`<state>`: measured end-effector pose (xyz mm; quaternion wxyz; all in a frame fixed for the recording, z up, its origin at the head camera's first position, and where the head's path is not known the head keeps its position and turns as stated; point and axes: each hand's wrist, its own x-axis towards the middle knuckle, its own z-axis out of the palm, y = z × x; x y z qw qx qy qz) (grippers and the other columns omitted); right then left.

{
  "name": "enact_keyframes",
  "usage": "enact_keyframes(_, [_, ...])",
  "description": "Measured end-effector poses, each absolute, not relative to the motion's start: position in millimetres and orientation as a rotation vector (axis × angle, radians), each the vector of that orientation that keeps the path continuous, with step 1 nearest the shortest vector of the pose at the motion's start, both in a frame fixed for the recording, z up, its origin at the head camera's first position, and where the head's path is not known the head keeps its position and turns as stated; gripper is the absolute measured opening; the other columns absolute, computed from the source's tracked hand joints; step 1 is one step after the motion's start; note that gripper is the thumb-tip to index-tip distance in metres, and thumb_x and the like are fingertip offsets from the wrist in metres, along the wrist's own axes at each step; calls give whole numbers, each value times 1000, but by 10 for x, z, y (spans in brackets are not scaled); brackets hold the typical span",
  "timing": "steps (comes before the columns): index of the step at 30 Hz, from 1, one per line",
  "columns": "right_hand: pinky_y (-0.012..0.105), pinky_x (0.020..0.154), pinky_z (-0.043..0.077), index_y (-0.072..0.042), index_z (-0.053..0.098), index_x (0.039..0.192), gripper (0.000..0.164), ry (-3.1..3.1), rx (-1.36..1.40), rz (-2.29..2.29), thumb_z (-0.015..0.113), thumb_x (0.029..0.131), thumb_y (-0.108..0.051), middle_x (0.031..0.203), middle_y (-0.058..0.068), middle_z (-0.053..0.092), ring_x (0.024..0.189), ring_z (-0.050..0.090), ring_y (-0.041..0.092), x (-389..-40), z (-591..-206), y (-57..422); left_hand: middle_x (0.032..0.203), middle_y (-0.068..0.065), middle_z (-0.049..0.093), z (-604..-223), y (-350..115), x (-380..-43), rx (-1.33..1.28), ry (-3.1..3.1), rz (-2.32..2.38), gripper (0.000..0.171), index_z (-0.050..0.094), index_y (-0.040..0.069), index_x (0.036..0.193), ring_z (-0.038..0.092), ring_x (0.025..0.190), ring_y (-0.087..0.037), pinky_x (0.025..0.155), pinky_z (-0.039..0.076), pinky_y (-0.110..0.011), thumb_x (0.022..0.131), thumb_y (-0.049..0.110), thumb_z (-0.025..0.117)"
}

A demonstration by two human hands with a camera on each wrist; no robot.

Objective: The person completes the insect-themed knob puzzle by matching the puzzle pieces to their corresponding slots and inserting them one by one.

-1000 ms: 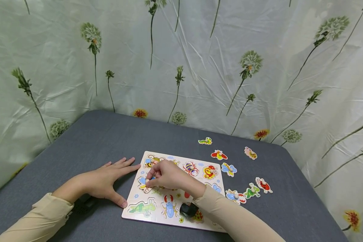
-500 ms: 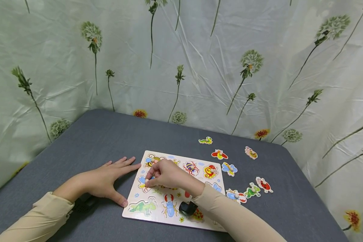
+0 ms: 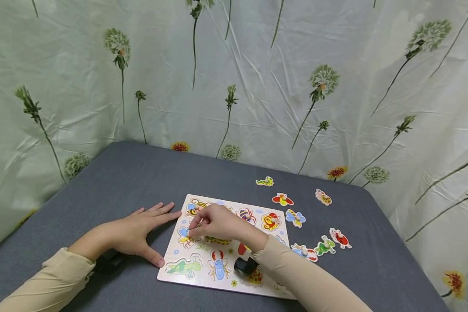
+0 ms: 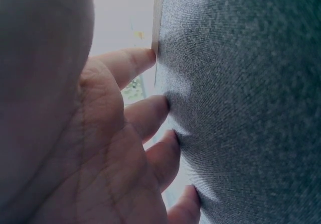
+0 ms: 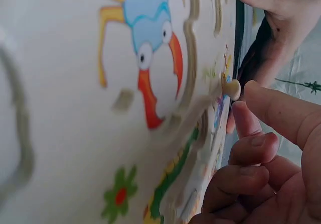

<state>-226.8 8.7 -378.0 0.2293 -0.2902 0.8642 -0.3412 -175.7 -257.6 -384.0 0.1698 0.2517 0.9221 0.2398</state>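
A wooden peg puzzle board [image 3: 203,279] lies on the grey table, printed with insects. My left hand [image 3: 136,234] is spread flat at its left side, thumb on the near left corner and index fingertip at the left edge. In the left wrist view, the index finger [image 4: 133,66] meets the board's edge. My right hand [image 3: 220,225] is over the board's left middle, beside a blue-winged puzzle piece [image 3: 184,237] set there. In the right wrist view, thumb and index fingertips sit just off its wooden knob [image 5: 231,89], with a narrow gap; the other fingers are loosely curled.
Loose puzzle pieces lie right of the board: a green caterpillar [image 3: 264,181], a red-winged bug [image 3: 282,199], a pink bug [image 3: 323,197], a blue-winged insect [image 3: 295,218], a ladybug [image 3: 340,238], a green grasshopper [image 3: 325,246] and a blue beetle [image 3: 304,252]. A floral curtain [image 3: 273,108] hangs behind.
The right thumb and fingertips, earlier pinching the knob of the blue-winged piece, have come off it and shifted slightly right. The left hand stays as it was.
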Motion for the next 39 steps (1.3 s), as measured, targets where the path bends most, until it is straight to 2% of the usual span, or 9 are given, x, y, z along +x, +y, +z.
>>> enact_keyframes(8, [22,54,36,-18,80,98,4,2355,-733,-1017,80,98,-23,61,-6,53,55,44,9,-2315,-3709,259,179,-21,20,-3834,-2571,-1762,705,2615,668,123,33,23,171,14,163,-57,120,11,-86,71,67,91])
enact_keyframes(18, [25,59,35,-22,82,99,4,2455,-696,-985,80,98,-26,60,-6,47,57,40,11,-2414,-3631,523,179,-22,20,-3843,-2573,-1758,688,2614,660,124,32,22,171,14,162,-58,120,10,-86,71,65,92])
enact_keyframes(27, [26,55,33,-14,82,107,14,2472,-705,-1073,78,100,-25,63,-5,47,57,38,13,-2594,-3525,799,180,-21,18,-3858,-2575,-1762,677,2609,671,124,32,23,171,13,163,-57,121,8,-85,71,64,93])
enact_keyframes(31, [26,59,34,-12,82,110,16,2500,-644,-1103,76,101,-25,65,-5,50,60,39,13,-2704,-3489,914,179,-21,19,-3851,-2576,-1750,685,2616,676,124,33,22,171,13,163,-57,121,9,-85,70,65,93])
enact_keyframes(39, [34,76,41,-10,80,112,20,2576,-511,-1175,73,104,-27,76,1,54,74,44,17,-2943,-3474,1204,180,-21,18,-3854,-2563,-1754,694,2608,690,124,33,23,171,13,163,-57,120,8,-86,71,65,92])
